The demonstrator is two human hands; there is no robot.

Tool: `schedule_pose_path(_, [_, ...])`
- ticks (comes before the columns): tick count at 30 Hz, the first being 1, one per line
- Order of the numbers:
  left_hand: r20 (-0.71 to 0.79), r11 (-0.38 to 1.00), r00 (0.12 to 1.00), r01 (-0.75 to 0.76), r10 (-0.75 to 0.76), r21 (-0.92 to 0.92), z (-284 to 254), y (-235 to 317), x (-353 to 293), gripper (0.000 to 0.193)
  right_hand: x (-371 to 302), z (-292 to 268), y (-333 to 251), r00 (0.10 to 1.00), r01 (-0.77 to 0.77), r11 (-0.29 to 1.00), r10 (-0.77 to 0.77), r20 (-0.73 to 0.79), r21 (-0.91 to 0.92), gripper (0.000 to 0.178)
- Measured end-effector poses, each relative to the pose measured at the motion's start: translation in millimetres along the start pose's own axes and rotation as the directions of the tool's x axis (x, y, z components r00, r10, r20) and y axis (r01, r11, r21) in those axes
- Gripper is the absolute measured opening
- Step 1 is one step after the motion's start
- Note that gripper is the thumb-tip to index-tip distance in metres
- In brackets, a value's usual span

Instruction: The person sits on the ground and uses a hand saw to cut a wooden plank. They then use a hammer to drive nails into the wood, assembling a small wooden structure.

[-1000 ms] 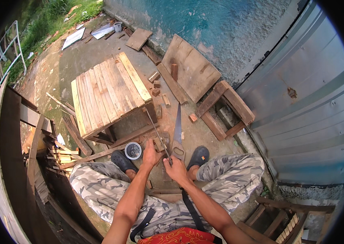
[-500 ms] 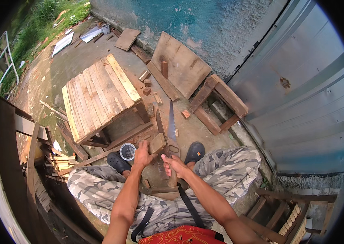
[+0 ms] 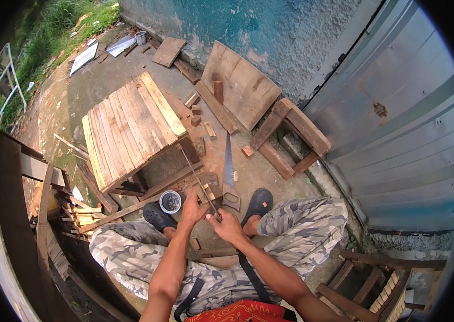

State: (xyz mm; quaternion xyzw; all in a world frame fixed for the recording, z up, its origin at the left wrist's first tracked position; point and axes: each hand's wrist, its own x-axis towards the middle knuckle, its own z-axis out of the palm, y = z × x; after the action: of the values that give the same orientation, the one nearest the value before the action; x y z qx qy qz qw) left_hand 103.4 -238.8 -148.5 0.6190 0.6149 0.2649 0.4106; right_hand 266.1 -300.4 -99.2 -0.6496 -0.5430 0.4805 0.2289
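Between my feet, my right hand (image 3: 227,225) is closed round the handle of a machete (image 3: 200,181). Its long narrow blade slants up to the far left, seen almost edge-on, and crosses a small wood block (image 3: 213,191). Whether the blade touches the block I cannot tell. My left hand (image 3: 192,207) grips the block at its near left side, with the fingers partly hidden. Beyond the block, a handsaw (image 3: 228,163) with a wooden handle lies on the ground. A small tub (image 3: 170,202) with grey bits, perhaps nails, stands left of my left hand.
A low slatted wooden table (image 3: 130,121) stands ahead to the left. Wooden frames (image 3: 307,129) and a board (image 3: 237,86) lean by the blue wall, with offcuts (image 3: 195,120) scattered near them. Metal sheeting (image 3: 398,123) borders the right; scrap wood (image 3: 84,212) lies left.
The machete has swung from nearly upright, with its flat side showing, to a leftward slant across the block. My right hand has turned with it; my left hand stays on the block.
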Motion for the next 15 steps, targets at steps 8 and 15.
schedule_pose_path(8, [0.421, 0.457, 0.879, 0.476, -0.225, -0.751, -7, -35, 8, 0.075, 4, 8, 6, 0.998, -0.057, 0.998, 0.057, -0.03, -0.017, 0.055])
schedule_pose_path(15, [0.376, 0.617, 0.885, 0.462, -0.274, -0.637, -6, -8, -2, 0.088, 4, 17, 7, 0.991, -0.092, 0.994, 0.086, 0.101, 0.059, 0.052])
